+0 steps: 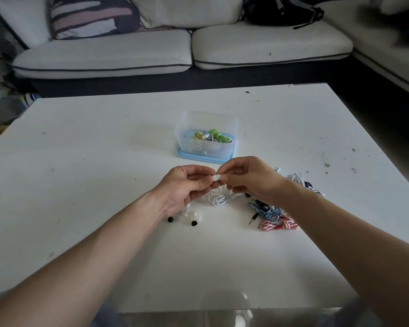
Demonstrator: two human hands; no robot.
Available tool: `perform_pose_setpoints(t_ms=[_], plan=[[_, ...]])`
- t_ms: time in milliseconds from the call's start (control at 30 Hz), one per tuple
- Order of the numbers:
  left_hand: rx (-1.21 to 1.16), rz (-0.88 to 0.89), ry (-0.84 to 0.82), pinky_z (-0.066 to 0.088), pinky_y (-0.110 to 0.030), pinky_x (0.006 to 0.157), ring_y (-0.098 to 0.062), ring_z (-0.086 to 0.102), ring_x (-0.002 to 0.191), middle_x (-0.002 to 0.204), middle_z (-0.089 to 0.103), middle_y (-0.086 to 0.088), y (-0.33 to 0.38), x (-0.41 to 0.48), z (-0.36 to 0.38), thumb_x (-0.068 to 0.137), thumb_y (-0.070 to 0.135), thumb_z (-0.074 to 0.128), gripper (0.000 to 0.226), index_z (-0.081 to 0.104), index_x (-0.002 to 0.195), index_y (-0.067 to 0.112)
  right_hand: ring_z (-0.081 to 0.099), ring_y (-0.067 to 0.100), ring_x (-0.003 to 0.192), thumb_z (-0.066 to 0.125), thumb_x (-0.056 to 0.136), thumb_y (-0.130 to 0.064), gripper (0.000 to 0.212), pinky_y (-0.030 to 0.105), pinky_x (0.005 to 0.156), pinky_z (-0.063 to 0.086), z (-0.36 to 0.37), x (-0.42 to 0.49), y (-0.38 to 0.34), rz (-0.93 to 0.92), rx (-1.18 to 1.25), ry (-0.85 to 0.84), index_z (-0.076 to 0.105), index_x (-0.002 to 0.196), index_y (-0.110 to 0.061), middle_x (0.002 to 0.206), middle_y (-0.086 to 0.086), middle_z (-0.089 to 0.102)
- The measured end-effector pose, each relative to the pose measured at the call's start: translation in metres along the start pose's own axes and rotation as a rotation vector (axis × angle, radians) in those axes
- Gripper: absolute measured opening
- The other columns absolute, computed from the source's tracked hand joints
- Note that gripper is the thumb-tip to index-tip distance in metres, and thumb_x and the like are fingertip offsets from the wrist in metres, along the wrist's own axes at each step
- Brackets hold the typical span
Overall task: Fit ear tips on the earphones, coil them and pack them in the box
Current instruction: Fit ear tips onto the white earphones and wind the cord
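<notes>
Over mid-table (104,149), just short of box (207,123), holds white earbud (216,178) pinched between closed-in fingertips (202,184) of left hand (187,185) and right hand (248,178), cord (219,199) hanging to table; looks light, tip soft and slippery, wire thin, likely fragile, so best gripped at bud shell.

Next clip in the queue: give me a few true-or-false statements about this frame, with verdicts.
1. The left hand and the right hand both pinch a white earpiece. True.
2. The clear box stands on a blue lid. True.
3. The clear box is empty. False: green and yellow earphones lie inside.
4. The red-and-white cable lies left of the left hand. False: it lies on the right, beside the right forearm.
5. Two black ear tips lie on the table near the left wrist. True.
</notes>
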State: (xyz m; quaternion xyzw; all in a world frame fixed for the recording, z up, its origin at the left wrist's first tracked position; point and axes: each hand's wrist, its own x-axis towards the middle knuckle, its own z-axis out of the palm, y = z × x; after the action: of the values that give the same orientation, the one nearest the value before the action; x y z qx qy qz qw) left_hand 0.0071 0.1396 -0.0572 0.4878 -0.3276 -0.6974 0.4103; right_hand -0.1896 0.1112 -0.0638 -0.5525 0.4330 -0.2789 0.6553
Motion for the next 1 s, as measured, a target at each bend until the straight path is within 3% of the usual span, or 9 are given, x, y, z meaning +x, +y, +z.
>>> perform_pose_setpoints(t_ms=[200,400,567,800,1000], plan=[[-0.006,0.006,0.016,0.057,-0.019,0.065,-0.016,0.074,0.072,0.078,0.074,-0.010,0.001,0.001,0.002,0.082,-0.008,0.064,0.015,0.067,0.089,0.005,0.059,0.012,0.066,0.075,0.085,-0.008,0.009,0.028,0.068,0.047,0.000,0.000,-0.001,-0.002,0.017,0.006,0.075,0.088,-0.017,0.099,0.025,0.072],[-0.009,-0.010,0.002,0.058,-0.019,0.065,-0.018,0.074,0.072,0.079,0.074,-0.010,0.001,0.001,0.002,0.084,-0.009,0.063,0.016,0.067,0.090,0.005,0.059,0.013,0.065,0.075,0.085,-0.007,0.011,0.026,0.066,0.047,-0.001,-0.001,-0.004,-0.011,-0.042,0.002,0.076,0.084,-0.018,0.091,0.024,0.072],[-0.015,-0.005,-0.004,0.058,-0.019,0.066,-0.018,0.074,0.073,0.078,0.074,-0.009,0.003,0.001,0.002,0.082,-0.009,0.063,0.016,0.067,0.091,0.005,0.058,0.012,0.065,0.076,0.085,-0.006,0.007,0.025,0.066,0.047,-0.003,-0.002,-0.009,-0.015,-0.059,0.020,0.075,0.086,-0.013,0.076,0.006,0.070],[-0.011,-0.003,0.004,0.058,-0.019,0.065,-0.017,0.074,0.071,0.077,0.074,-0.009,0.002,0.001,0.003,0.083,-0.009,0.063,0.016,0.067,0.089,0.005,0.058,0.015,0.067,0.075,0.084,-0.005,0.014,0.029,0.071,0.047,-0.002,-0.002,-0.009,0.003,-0.010,-0.008,0.077,0.080,-0.019,0.083,0.012,0.070],[-0.011,-0.015,-0.002,0.058,-0.019,0.067,-0.018,0.074,0.072,0.079,0.074,-0.010,0.001,0.002,0.002,0.082,-0.009,0.063,0.017,0.067,0.091,0.005,0.058,0.015,0.068,0.077,0.084,-0.008,0.008,0.029,0.070,0.047,-0.002,-0.003,-0.010,-0.005,-0.058,0.006,0.076,0.084,-0.016,0.081,0.010,0.071]])
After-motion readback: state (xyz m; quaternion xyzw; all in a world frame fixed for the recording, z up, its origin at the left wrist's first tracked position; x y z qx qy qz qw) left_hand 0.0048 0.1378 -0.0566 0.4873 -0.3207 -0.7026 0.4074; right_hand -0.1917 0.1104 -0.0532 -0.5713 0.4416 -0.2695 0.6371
